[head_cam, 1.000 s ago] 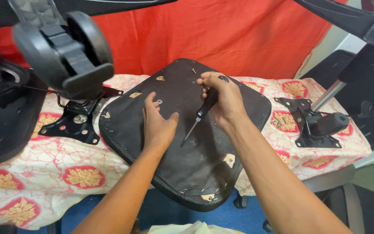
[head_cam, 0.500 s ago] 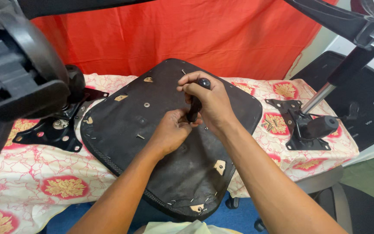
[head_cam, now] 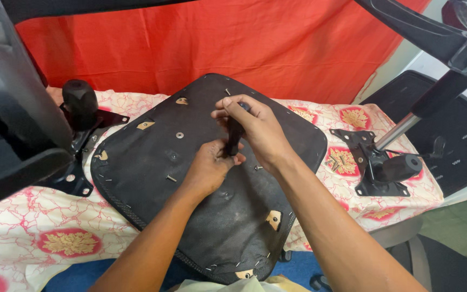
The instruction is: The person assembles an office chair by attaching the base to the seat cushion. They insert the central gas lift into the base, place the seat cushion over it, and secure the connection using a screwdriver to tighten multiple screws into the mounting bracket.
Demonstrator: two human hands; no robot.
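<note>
A black chair seat base (head_cam: pixel 152 162) lies upside down on the table, its fabric underside facing up with staples and torn spots. My right hand (head_cam: pixel 258 130) grips the dark handle of a screwdriver (head_cam: pixel 234 132) held upright over the middle of the seat. My left hand (head_cam: pixel 209 167) pinches around the screwdriver's lower shaft, where the tip meets the seat. A loose screw (head_cam: pixel 171 178) lies on the seat to the left of my left hand, and another small fastener (head_cam: pixel 179 135) sits further back.
A black metal tilt mechanism with a lever and gas cylinder (head_cam: pixel 377 165) rests on the patterned tablecloth (head_cam: pixel 39 216) at the right. Another black bracket with a knob (head_cam: pixel 79 108) is at the left. Chair parts loom at the left and upper right. A red cloth (head_cam: pixel 201 43) hangs behind.
My right hand has brought the screwdriver from a slant to upright. My left hand moved off the flat seat to the shaft near the tip. The view shifted closer.
</note>
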